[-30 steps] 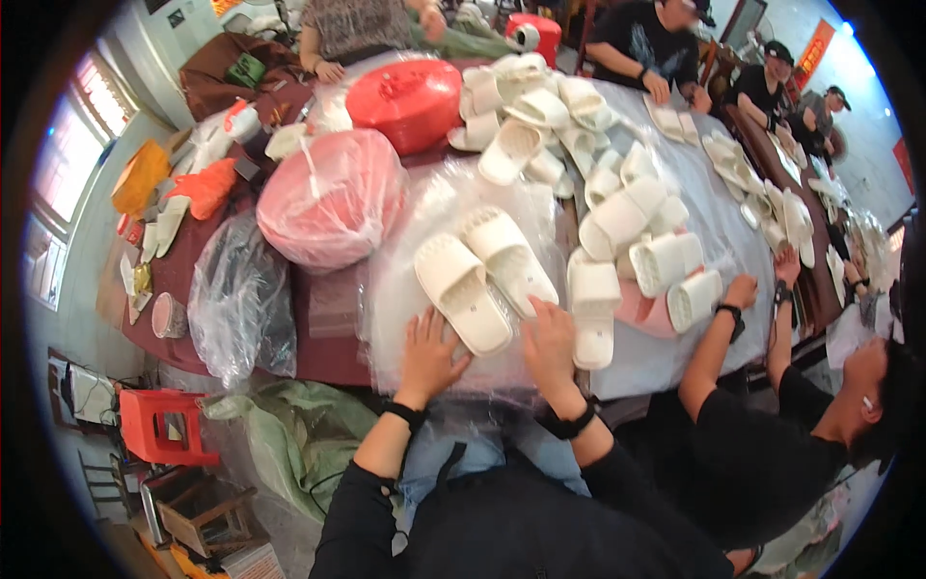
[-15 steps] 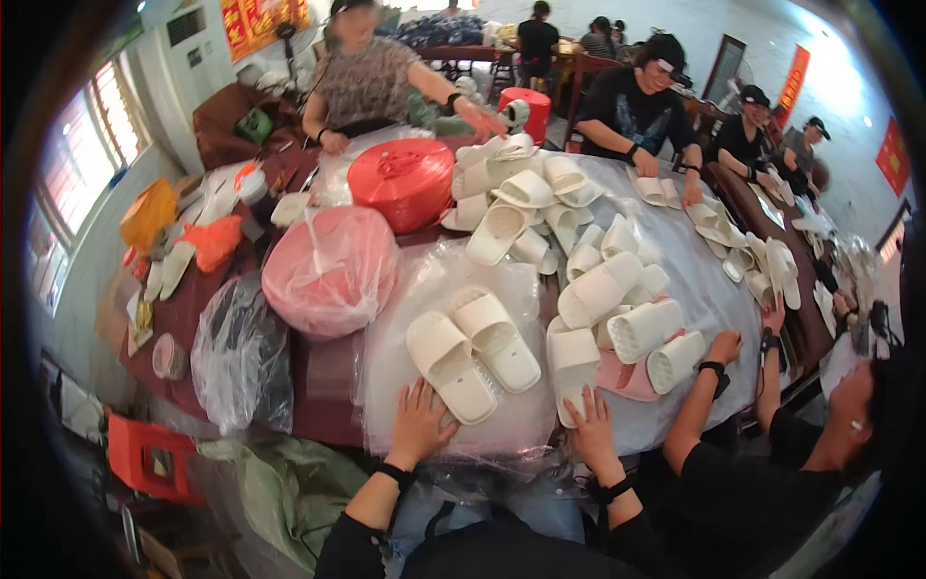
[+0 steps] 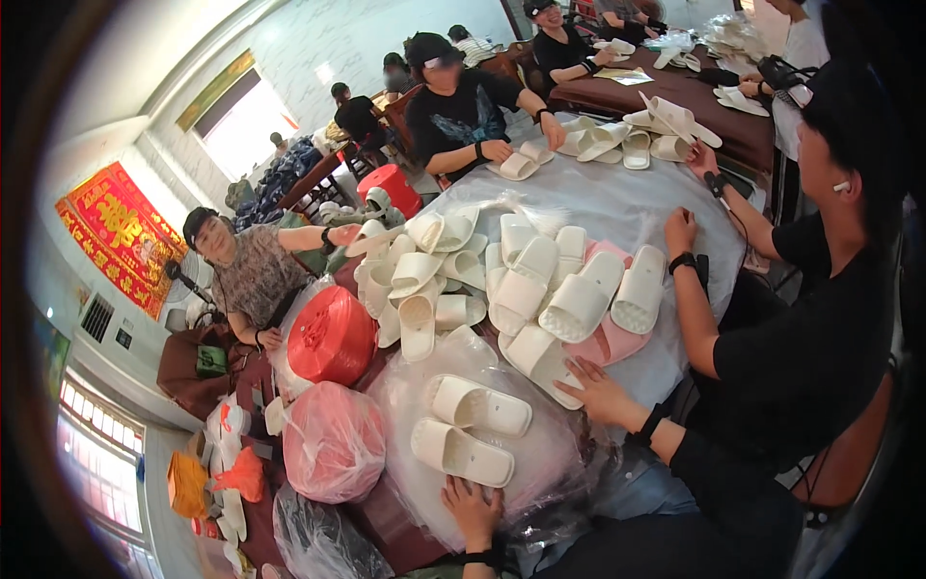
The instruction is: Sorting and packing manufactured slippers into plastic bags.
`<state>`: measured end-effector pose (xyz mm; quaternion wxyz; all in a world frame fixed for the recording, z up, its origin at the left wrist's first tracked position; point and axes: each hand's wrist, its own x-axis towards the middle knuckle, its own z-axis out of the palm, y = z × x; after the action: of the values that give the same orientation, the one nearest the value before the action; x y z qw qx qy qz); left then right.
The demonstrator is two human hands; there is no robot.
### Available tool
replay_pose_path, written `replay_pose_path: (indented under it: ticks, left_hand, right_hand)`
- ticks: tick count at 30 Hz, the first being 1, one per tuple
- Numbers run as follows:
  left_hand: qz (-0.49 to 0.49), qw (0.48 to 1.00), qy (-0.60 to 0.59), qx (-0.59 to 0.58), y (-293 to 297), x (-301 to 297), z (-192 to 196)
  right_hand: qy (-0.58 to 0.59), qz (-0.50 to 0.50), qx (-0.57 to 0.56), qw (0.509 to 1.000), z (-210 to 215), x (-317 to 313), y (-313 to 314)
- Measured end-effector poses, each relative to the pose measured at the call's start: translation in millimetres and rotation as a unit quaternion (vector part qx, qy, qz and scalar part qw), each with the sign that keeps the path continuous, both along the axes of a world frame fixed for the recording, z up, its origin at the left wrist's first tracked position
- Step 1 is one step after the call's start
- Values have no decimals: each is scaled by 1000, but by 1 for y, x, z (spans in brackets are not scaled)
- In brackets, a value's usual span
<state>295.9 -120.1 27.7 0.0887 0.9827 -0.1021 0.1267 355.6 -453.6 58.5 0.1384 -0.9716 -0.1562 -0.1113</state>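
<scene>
Two white slippers lie side by side on a stack of clear plastic bags [image 3: 405,396] in front of me, the nearer slipper [image 3: 463,454] and the farther one [image 3: 479,403]. My left hand [image 3: 473,511] rests on the bags by the nearer slipper's edge, fingers stretched out and holding nothing. My right hand [image 3: 606,396] has its fingers spread on the end of another white slipper [image 3: 542,359], which lies at the near side of a slipper heap [image 3: 579,289]. No closed grip shows there.
A red roll of plastic twine [image 3: 333,335] and a pink bundle in clear plastic [image 3: 333,439] stand at the left. A pink slipper [image 3: 617,338] lies under the heap. Co-workers sit around the table; one person's hand [image 3: 680,230] is close on the right.
My view has turned and tilted, so the scene appears rotated. My hands stay by the same slippers. The person across has an arm over the far slippers in both frames.
</scene>
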Motion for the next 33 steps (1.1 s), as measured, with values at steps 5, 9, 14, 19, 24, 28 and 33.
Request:
replay_pose_path:
  ticks: [5,9,14,19,24,28,33]
  left_hand:
    - [4,1000,21,-21,9,-5,-2]
    - [2,1000,-3,-16,9,-5,-4]
    - [9,1000,20,-7,7,1,-1]
    - [6,1000,28,3,8,1,-5]
    - [5,1000,21,-7,5,-4,-7]
    - [-38,993,-69,93,3,-5,-1]
    - [16,999,31,42,1,-6,2]
  right_hand:
    - [-8,34,69,997,0,3,5]
    - [-44,-23,213,976,-28,-8,12]
    - [-35,-22,146,988,-33,-7,19]
    - [-46,-23,113,992,-32,-6,16]
    - [-41,-33,105,993,-27,-12,15]
    - [-59,-31,101,993,-32,-9,15]
    - [-43,-33,108,993,-27,-9,18]
